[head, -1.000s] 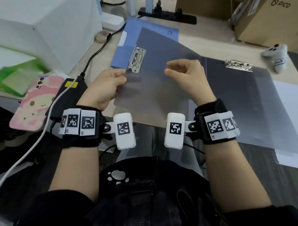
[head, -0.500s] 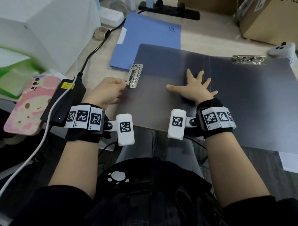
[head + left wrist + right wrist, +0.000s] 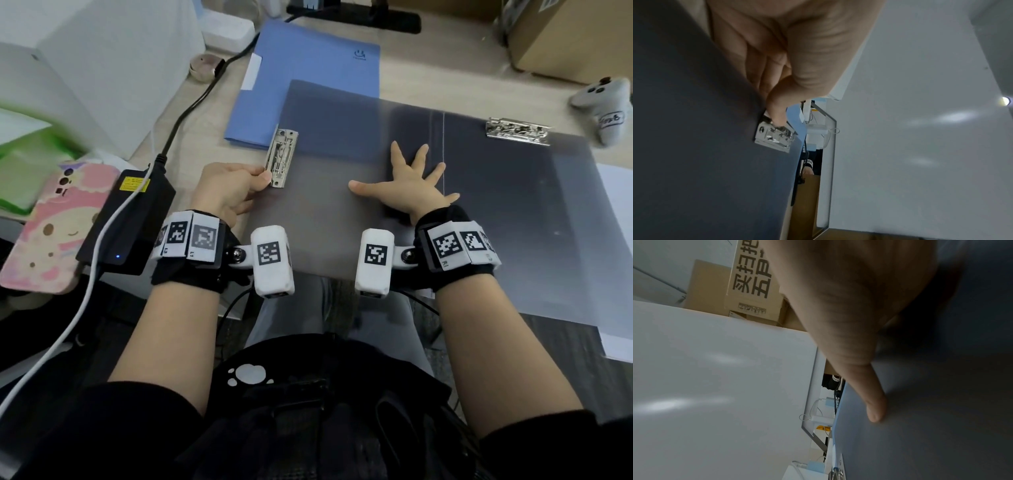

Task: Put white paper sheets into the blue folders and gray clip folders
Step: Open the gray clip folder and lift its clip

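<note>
The gray folder lies open and flat at the desk's near edge, long axis running left to right. The left hand pinches the clip on its left edge. The right hand presses flat, fingers spread. The blue folder lies behind, partly underneath.

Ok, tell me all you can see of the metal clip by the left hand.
The metal clip is a shiny silver, lever-type clamp fixed at the left edge of the upper gray clip folder, lying flat and running along that edge. The left hand pinches its near end, thumb on top. No paper shows under it. The right hand presses the folder flat.
</note>
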A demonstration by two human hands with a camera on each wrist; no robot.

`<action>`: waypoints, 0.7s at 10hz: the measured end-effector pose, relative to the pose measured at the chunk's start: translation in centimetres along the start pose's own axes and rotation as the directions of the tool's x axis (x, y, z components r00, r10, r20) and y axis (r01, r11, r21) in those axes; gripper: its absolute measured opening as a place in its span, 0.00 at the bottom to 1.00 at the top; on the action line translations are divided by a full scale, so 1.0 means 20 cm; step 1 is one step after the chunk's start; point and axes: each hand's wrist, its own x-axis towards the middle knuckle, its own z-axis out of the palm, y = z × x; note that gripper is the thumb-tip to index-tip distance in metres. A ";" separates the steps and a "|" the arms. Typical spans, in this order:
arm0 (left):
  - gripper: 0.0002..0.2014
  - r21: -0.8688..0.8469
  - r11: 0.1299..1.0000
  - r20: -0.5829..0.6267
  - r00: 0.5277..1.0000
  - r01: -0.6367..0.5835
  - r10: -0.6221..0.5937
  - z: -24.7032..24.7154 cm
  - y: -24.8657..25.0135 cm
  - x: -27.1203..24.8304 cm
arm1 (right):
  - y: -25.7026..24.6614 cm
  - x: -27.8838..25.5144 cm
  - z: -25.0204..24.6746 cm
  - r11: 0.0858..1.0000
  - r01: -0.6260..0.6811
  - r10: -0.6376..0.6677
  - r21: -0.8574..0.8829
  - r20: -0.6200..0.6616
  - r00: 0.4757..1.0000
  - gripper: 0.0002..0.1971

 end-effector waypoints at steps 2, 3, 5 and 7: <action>0.12 0.046 0.999 0.105 0.994 0.025 -0.029 -0.04 0.02 0.01 | 0.01 0.00 0.01 1.000 0.001 -0.001 0.024 0.002 1.000 0.52; 0.13 0.075 0.996 0.025 0.999 -0.048 0.046 -0.02 0.05 0.01 | 0.01 0.00 0.00 0.999 0.003 -0.003 0.032 -0.001 1.000 0.52; 0.09 0.162 0.923 -0.087 0.926 -0.350 0.367 0.03 0.07 0.05 | 0.01 0.00 0.00 0.999 0.003 -0.003 0.039 0.002 1.000 0.52; 0.14 0.209 0.880 -0.033 0.896 -0.427 0.442 0.09 0.13 0.09 | 0.02 0.00 0.01 0.999 0.007 -0.007 0.042 0.000 1.000 0.52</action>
